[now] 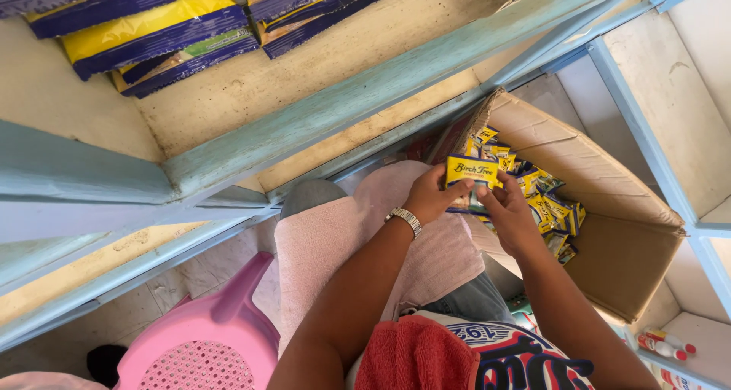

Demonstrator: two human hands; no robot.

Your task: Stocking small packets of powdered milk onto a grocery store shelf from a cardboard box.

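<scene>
Head view: both hands grip small stack of yellow-and-blue packets (471, 171) above open cardboard box (609, 207). Left hand (431, 197) pinches stack's left end, right hand (508, 211) its right edge, fingers closed on it. Box holds many more packets; a few yellow-and-blue bags (152, 36) lie on blue shelf (320, 116) above. Judged early to midway: much stock left in box. Pink stool (205, 344) lower left.
</scene>
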